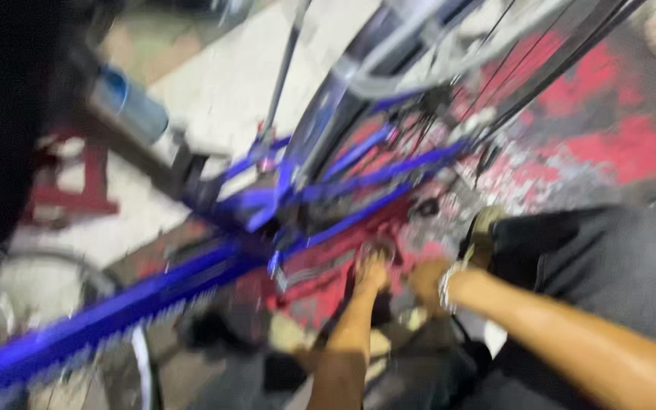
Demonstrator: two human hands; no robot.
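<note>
Super blurry shot. Both hands, left hand and right hand, reach low under the blue bike frame by the rear wheel; grip unreadable. They'd do well to brace the frame.

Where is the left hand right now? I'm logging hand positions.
In the head view, the left hand is low and just right of centre, reaching to the blue bicycle frame, close beside the right hand.
</note>
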